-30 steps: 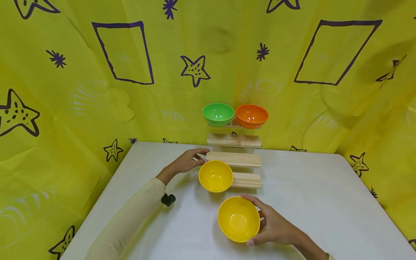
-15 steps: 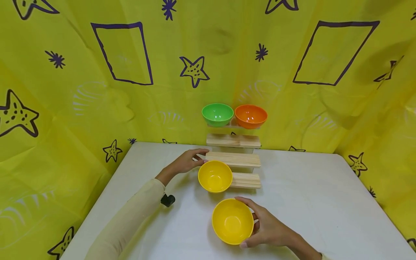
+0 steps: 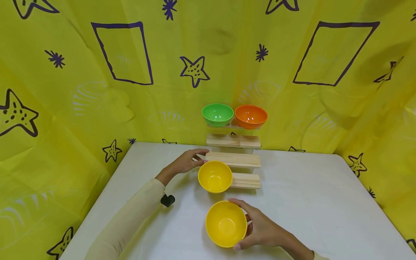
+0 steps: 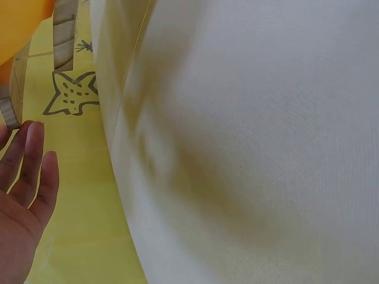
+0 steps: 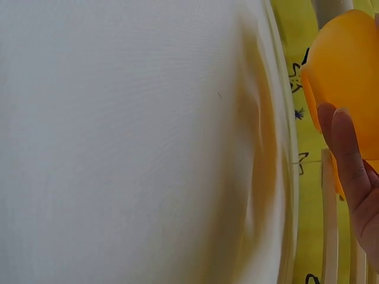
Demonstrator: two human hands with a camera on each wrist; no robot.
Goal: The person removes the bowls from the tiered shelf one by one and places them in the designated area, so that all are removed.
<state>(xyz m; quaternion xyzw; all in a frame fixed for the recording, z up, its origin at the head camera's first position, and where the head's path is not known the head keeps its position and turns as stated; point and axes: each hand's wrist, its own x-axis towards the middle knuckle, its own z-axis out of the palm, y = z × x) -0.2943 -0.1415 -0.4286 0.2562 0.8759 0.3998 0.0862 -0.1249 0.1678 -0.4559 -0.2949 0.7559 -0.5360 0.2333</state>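
In the head view my right hand (image 3: 261,229) grips a yellow bowl (image 3: 225,224) by its right side, thumb near the front and fingers near the back. The bowl's opening faces up toward the camera. My left hand (image 3: 186,161) holds the left end of a plank on the stepped wooden rack (image 3: 234,159), thumb in front and index finger behind. Another yellow bowl (image 3: 215,177) sits on the lowest step, right beside the left thumb. From the right wrist, fingers (image 5: 346,148) show along the gripped bowl's outer wall (image 5: 346,77). The left wrist view shows fingertips (image 4: 34,130) at a plank end (image 4: 10,112).
A green bowl (image 3: 217,115) and an orange bowl (image 3: 251,116) stand side by side on the rack's top step. A small black object (image 3: 167,200) shows beside the left forearm. Yellow patterned cloth (image 3: 175,97) rises behind the white table (image 3: 308,202).
My right hand has moved the gripped yellow bowl leftward and slightly nearer the front. The left hand, the rack and the other bowls hold their places.
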